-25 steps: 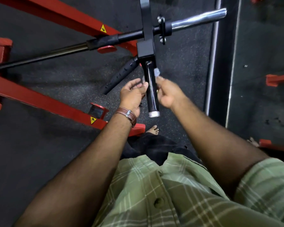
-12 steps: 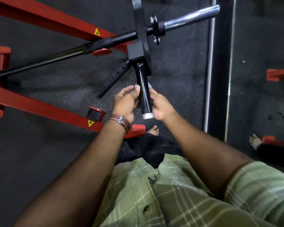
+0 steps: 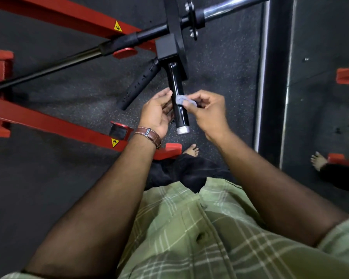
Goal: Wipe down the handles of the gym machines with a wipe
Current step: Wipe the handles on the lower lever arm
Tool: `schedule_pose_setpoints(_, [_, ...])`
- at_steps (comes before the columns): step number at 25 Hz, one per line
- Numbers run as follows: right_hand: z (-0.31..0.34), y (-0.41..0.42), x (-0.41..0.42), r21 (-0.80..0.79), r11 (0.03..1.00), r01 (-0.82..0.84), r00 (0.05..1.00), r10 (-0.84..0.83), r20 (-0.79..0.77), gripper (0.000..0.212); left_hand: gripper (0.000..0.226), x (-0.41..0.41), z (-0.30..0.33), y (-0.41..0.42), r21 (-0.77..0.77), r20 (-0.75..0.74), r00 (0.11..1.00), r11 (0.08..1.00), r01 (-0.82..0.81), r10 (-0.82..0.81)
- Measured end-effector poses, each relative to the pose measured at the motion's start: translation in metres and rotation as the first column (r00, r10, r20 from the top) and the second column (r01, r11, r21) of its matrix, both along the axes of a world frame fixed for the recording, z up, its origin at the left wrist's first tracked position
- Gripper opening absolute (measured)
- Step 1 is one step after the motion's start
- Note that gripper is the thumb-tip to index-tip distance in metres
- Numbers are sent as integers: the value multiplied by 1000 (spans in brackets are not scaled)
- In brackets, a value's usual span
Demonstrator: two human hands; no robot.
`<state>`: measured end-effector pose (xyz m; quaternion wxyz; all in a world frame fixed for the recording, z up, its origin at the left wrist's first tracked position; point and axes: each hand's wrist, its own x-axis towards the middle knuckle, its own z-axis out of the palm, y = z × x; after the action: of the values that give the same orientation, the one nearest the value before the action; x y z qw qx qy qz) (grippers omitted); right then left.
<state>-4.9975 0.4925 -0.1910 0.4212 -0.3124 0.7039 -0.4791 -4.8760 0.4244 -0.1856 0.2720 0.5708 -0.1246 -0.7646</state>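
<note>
Grey and soft, the crumpled wipe is pinched in the right hand against the glossy black handle — rigid, likely slippery, judged best steadied near its silver end — beside which the left hand is held, fingers relaxed.

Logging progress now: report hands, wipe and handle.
Right hand pinches wipe against glossy black handle. Left hand open, fingertips at handle's far side. Nothing blocking.
</note>
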Motion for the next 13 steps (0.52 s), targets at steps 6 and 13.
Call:
schedule_pose_setpoints(6, [29,-57,0,49,965,-256,736,227,-638,18,23,3,1,-9,63,-137,990,998,-25,34])
schedule_pose_setpoints(13, [55,-9,32,583,653,-483,210,733,-647,20,37,11,5,-17,28,-133,977,985,170,-164])
